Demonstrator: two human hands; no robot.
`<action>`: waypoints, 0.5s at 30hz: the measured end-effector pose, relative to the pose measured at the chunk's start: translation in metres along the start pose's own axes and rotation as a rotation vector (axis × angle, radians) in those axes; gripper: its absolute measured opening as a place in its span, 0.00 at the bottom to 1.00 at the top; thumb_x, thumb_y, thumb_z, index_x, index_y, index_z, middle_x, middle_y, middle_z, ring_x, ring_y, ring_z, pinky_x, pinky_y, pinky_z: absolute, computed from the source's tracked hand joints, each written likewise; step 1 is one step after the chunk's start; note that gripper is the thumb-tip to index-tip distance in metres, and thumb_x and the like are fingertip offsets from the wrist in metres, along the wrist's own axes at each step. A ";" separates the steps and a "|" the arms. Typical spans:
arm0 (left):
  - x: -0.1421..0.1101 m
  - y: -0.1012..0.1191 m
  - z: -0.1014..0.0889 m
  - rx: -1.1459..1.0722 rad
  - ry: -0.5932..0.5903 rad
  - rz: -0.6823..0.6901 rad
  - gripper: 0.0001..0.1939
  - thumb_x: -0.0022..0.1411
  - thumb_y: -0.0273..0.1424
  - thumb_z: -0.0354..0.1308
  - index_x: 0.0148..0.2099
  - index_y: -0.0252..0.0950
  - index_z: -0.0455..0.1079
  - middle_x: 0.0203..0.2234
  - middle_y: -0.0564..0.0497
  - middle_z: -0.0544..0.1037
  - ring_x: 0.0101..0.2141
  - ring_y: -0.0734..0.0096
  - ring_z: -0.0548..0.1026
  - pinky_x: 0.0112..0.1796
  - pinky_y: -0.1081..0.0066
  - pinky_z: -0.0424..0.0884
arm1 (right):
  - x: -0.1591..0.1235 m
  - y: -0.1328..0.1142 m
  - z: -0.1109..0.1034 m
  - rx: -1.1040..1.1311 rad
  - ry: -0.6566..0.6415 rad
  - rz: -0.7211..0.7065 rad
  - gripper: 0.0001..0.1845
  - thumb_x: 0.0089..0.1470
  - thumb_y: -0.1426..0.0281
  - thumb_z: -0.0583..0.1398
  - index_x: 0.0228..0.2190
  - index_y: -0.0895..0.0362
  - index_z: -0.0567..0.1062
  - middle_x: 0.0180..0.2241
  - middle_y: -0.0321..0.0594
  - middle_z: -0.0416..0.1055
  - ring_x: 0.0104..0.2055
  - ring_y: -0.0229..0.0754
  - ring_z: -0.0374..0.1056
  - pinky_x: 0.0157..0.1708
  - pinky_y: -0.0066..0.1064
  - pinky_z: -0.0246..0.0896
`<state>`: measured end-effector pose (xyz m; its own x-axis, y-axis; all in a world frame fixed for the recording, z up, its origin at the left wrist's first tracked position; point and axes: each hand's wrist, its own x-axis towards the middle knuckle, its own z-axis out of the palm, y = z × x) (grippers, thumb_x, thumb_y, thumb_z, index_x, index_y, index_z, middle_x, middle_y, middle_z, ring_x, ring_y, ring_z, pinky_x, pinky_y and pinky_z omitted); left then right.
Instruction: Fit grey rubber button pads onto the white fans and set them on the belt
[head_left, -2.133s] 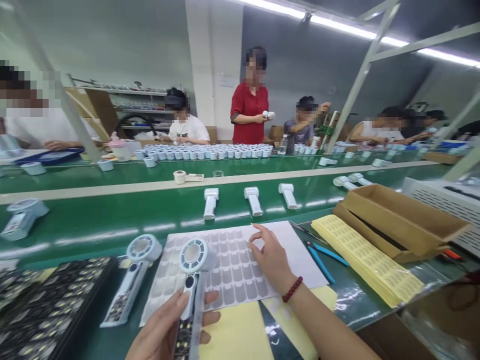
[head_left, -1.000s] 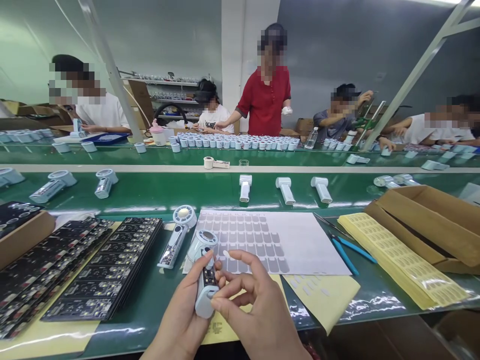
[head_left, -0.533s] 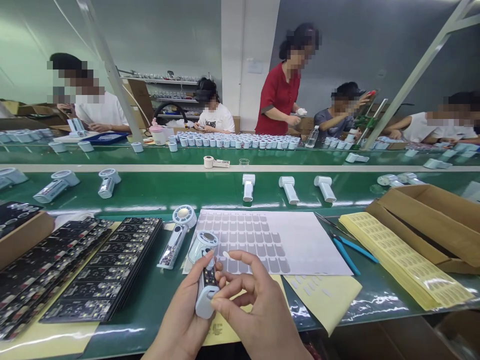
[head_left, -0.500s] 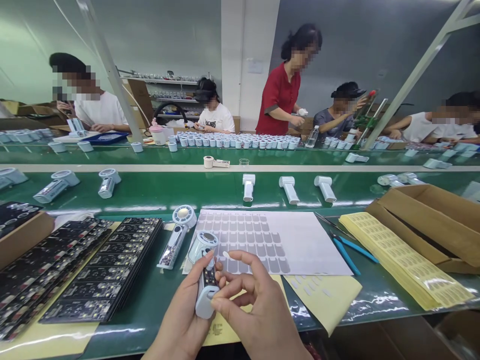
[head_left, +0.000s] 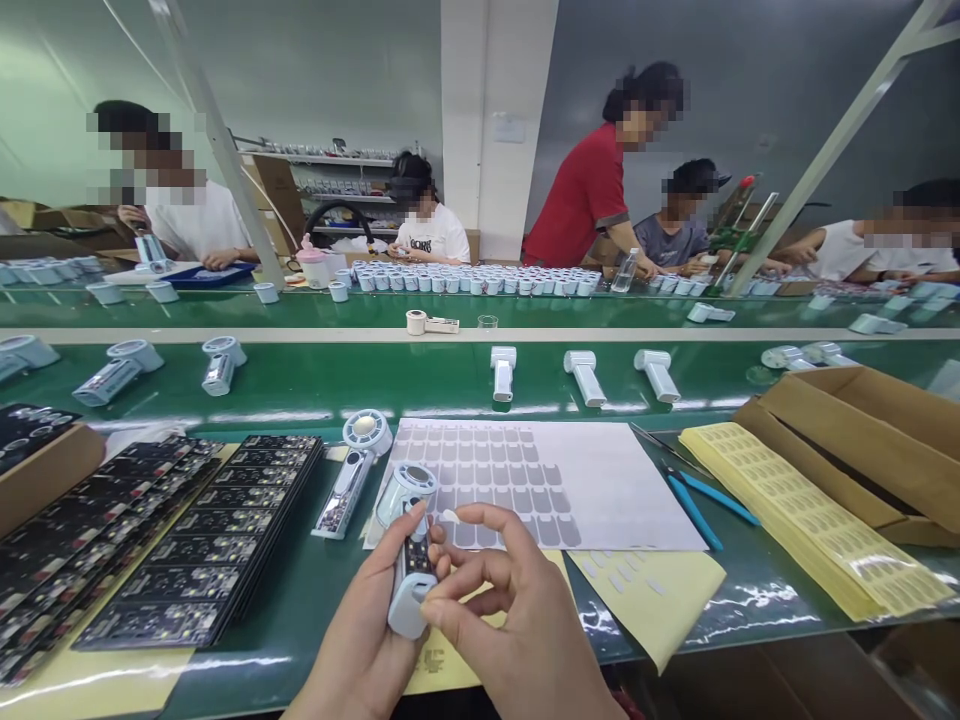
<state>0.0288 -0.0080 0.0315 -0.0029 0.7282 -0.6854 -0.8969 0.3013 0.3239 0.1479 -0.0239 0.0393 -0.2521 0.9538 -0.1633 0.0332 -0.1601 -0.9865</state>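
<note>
My left hand (head_left: 360,640) is wrapped round the handle of a pale blue hand-held fan body (head_left: 407,560), its open side with a circuit board facing up. My right hand (head_left: 510,625) is curled against the fan's lower end, thumb on the handle. A small grey sticker (head_left: 449,516) clings to its raised forefinger tip. Just beyond lies a white sheet of grey stickers (head_left: 525,480), with several peeled off. A second open fan body (head_left: 352,475) lies on the green bench to the left.
Black circuit board panels (head_left: 187,540) fill the left. Yellow backing sheets (head_left: 810,520), blue tweezers (head_left: 694,505) and a cardboard box (head_left: 862,440) lie on the right. Fan bodies (head_left: 585,375) ride the green conveyor. Several people work at the far side.
My right hand left the sticker sheet with a sticker on its fingertip and joined the left hand at the fan. The conveyor's fans drifted right. The person in red leaned right.
</note>
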 end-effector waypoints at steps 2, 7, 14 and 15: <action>0.000 -0.001 0.001 -0.005 0.014 0.007 0.09 0.67 0.25 0.52 0.32 0.31 0.67 0.20 0.51 0.71 0.17 0.79 0.70 0.19 0.78 0.72 | 0.000 0.000 0.000 -0.013 0.010 -0.008 0.29 0.40 0.78 0.62 0.48 0.53 0.70 0.26 0.33 0.80 0.44 0.50 0.78 0.34 0.31 0.73; 0.002 -0.002 0.001 -0.010 0.021 0.001 0.08 0.68 0.26 0.52 0.33 0.32 0.67 0.21 0.51 0.71 0.17 0.79 0.70 0.20 0.78 0.72 | 0.000 0.002 0.002 -0.026 0.022 -0.034 0.28 0.41 0.77 0.62 0.48 0.53 0.70 0.27 0.33 0.81 0.48 0.51 0.77 0.36 0.32 0.73; -0.003 -0.009 -0.003 -0.078 -0.016 -0.025 0.10 0.66 0.28 0.56 0.30 0.36 0.65 0.19 0.53 0.69 0.18 0.77 0.71 0.22 0.77 0.74 | -0.006 0.022 0.010 -0.201 0.115 -0.304 0.35 0.45 0.75 0.64 0.56 0.48 0.67 0.31 0.33 0.80 0.47 0.50 0.76 0.39 0.36 0.74; -0.005 -0.010 -0.003 -0.084 -0.005 -0.024 0.10 0.66 0.29 0.56 0.30 0.36 0.65 0.19 0.53 0.69 0.18 0.78 0.72 0.22 0.77 0.74 | -0.006 0.023 0.011 -0.238 0.147 -0.345 0.38 0.43 0.74 0.65 0.57 0.47 0.66 0.35 0.35 0.79 0.48 0.51 0.76 0.39 0.36 0.73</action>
<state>0.0361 -0.0160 0.0297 0.0211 0.7244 -0.6891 -0.9306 0.2662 0.2512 0.1392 -0.0366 0.0175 -0.1479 0.9699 0.1934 0.1975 0.2205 -0.9552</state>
